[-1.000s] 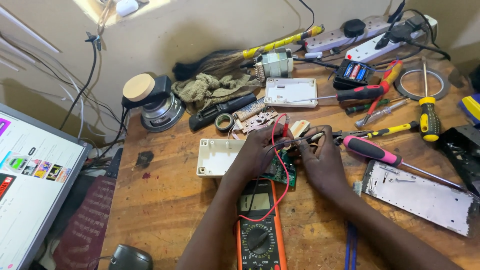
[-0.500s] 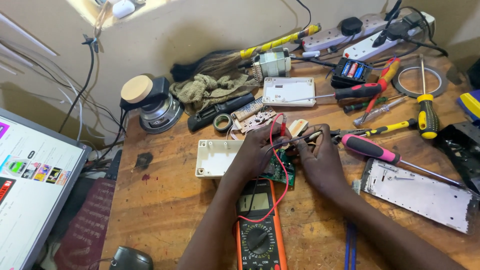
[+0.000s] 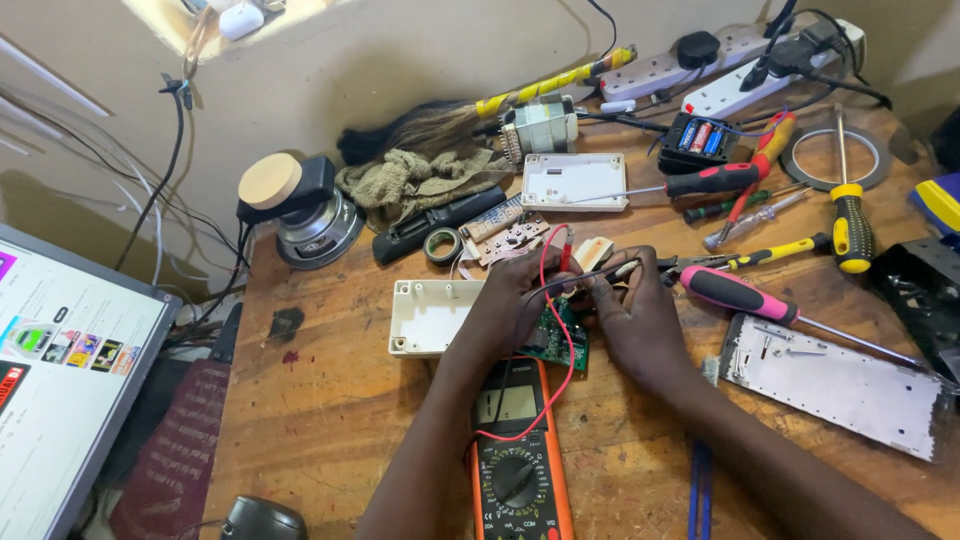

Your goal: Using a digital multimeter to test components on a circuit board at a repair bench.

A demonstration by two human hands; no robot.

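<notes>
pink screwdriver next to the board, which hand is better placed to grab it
Right. The right hand sits on the same side as the pink screwdriver, close beside its handle. The left hand is across the green circuit board, farther away.

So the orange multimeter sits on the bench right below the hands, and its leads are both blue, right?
Not quite. The orange multimeter does sit just below the hands, but the head view shows a red lead and a black lead, not blue ones.
</notes>
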